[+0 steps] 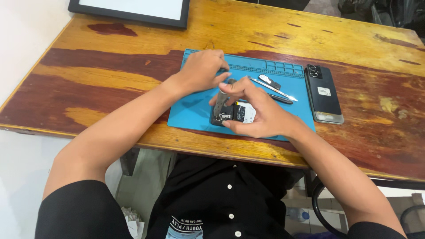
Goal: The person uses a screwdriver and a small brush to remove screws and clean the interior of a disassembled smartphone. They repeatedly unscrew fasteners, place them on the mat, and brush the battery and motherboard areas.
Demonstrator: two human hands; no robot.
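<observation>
An opened phone (230, 113) with its black and white insides showing lies on a blue work mat (195, 110). My right hand (256, 110) wraps around its right side, thumb under the lower edge, fingers holding a thin grey part (223, 95) above it. Just left and farther back, my left hand (203, 71) rests knuckles-up on the mat; its fingertips are near the grey part, and whether they touch it is unclear. What lies under the left palm is hidden.
A black phone back cover (324, 93) lies on the wooden table (110, 75) right of the mat. Tweezers (272, 88) and a small dark part (270, 81) sit on the mat. A black-framed board (133, 11) stands at the far left edge.
</observation>
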